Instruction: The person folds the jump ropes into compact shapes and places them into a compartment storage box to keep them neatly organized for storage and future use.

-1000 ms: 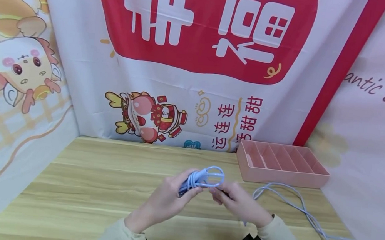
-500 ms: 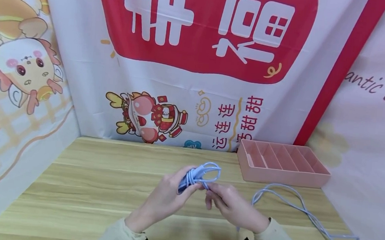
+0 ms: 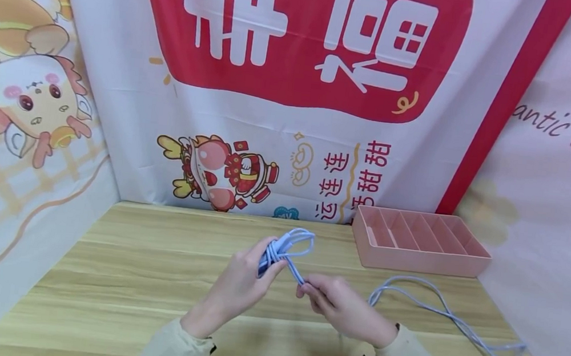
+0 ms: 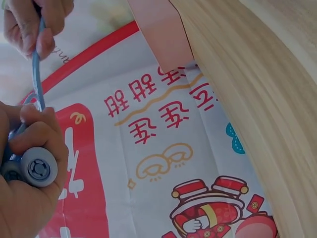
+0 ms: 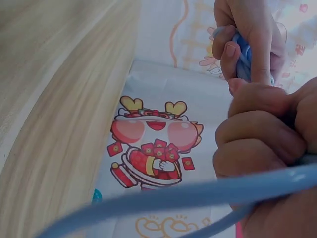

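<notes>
A light-blue jump rope [image 3: 281, 247] is partly wound round its own handles, with small loops standing out at the top. My left hand [image 3: 236, 282] grips this bundle, thumb on the near side. Two round grey handle ends [image 4: 38, 166] poke out of that fist in the left wrist view. To its right, my right hand [image 3: 338, 302] pinches the doubled cord, and a short straight stretch runs between the hands. In the right wrist view the curled right fingers [image 5: 257, 131] show, with blurred cord [image 5: 198, 194] passing close to the camera.
The rest of the cord [image 3: 450, 315] trails in a long loop over the right side of the wooden table [image 3: 154, 251]. A pink divided box [image 3: 424, 261] stands at the back right, against the printed cloth backdrop [image 3: 290, 124].
My left hand has shifted left and slightly up with the bundle. The hands are farther apart, baring a straight stretch of cord between them. The trailing loop has slid slightly left.
</notes>
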Available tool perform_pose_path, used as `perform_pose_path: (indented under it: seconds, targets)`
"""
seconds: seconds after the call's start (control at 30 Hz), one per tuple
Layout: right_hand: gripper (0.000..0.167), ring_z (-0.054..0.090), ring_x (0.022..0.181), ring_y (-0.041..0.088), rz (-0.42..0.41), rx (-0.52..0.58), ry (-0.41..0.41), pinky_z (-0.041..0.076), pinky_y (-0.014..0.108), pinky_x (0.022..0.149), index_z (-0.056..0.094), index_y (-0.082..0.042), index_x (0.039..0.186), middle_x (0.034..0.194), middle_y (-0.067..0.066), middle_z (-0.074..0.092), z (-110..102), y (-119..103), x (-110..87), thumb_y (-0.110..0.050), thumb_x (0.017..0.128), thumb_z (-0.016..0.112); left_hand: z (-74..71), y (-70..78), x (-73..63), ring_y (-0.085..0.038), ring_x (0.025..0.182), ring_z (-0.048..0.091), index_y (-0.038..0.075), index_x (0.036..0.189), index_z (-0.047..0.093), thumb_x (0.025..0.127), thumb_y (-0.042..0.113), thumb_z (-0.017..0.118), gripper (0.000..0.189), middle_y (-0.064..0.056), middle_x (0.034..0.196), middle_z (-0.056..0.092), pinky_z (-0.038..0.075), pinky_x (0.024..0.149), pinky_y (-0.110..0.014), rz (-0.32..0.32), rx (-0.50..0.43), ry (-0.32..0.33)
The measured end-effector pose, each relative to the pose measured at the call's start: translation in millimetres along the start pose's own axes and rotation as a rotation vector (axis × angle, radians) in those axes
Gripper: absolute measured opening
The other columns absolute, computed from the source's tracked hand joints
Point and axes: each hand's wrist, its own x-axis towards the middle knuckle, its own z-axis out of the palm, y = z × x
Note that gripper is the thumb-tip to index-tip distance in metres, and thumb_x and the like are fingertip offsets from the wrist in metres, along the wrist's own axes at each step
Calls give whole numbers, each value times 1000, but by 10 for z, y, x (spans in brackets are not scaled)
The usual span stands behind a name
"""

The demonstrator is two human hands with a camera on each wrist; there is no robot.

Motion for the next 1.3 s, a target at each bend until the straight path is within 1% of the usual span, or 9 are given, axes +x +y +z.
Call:
perform_pose_path:
  seconds: [0.17, 0.33, 0.43, 0.6, 0.73, 0.87, 1.07, 1.17, 1.3]
  targets:
    - [14, 56, 73, 2, -76, -216, 25, 52, 22, 63, 63, -7, 96, 83, -5, 65, 20, -73, -10, -1, 101, 51, 22, -31, -1, -8, 64, 52, 0, 121, 57, 94, 10, 67, 30, 4, 86, 58, 49, 50, -21, 6, 26, 27]
    - [15, 64, 87, 6, -25, -289, -15, 54, 27, 74, 65, -9, 102, 96, -2, 70, 16, -129, -18, -6, 103, 50, 22, -79, -3, -8, 67, 54, -2, 125, 55, 94, 9, 67, 35, 1, 90, 61, 49, 53, -20, 27, 66, 23]
    - [15, 63, 85, 4, -7, -285, -42, 54, 26, 72, 65, -11, 102, 94, -7, 68, 0, -142, -24, -11, 103, 51, -1, -119, 3, -8, 67, 54, -4, 128, 53, 94, 10, 67, 39, -1, 89, 63, 49, 55, -21, 37, 139, -15]
    - [11, 51, 66, 0, -9, -270, -51, 47, 20, 59, 62, -14, 94, 78, -12, 58, -34, -140, -37, -13, 102, 55, -49, -166, 1, -7, 66, 53, -1, 126, 56, 95, 16, 67, 37, -1, 86, 63, 50, 58, -20, 46, 275, -176]
    - [13, 54, 70, 0, -36, -282, -6, 49, 19, 61, 63, -12, 93, 84, -10, 63, -40, -118, -50, -5, 101, 54, -24, -183, -19, -7, 65, 53, -2, 120, 57, 95, 17, 68, 33, 0, 82, 60, 49, 57, -19, 116, 352, -254]
    - [14, 53, 69, 0, -75, -289, 39, 47, 18, 59, 62, -13, 91, 84, -9, 63, -16, -96, -47, -2, 100, 56, 56, -170, -52, -7, 63, 50, 0, 109, 57, 94, 16, 69, 25, 4, 76, 52, 46, 52, -18, 156, 407, -270]
    - [15, 47, 64, 0, -109, -291, 60, 43, 17, 56, 58, -14, 89, 78, -11, 56, 40, -99, -38, -5, 100, 55, 171, -161, -109, -5, 58, 46, 4, 99, 54, 93, 25, 69, 26, 7, 68, 43, 41, 45, -17, 210, 522, -284]
    - [16, 47, 63, 0, -89, -261, 63, 43, 17, 55, 58, -15, 91, 77, -11, 54, 51, -102, -41, -3, 101, 53, 209, -157, -127, -4, 56, 45, 6, 95, 54, 93, 30, 68, 29, 7, 67, 42, 39, 44, -17, 220, 527, -297]
    - [18, 43, 59, -1, -27, -191, 66, 42, 19, 51, 58, -14, 90, 71, -13, 48, 53, -112, -30, -5, 103, 49, 245, -161, -139, -4, 57, 46, 8, 92, 55, 90, 36, 69, 31, 7, 69, 45, 40, 46, -18, 228, 507, -280]
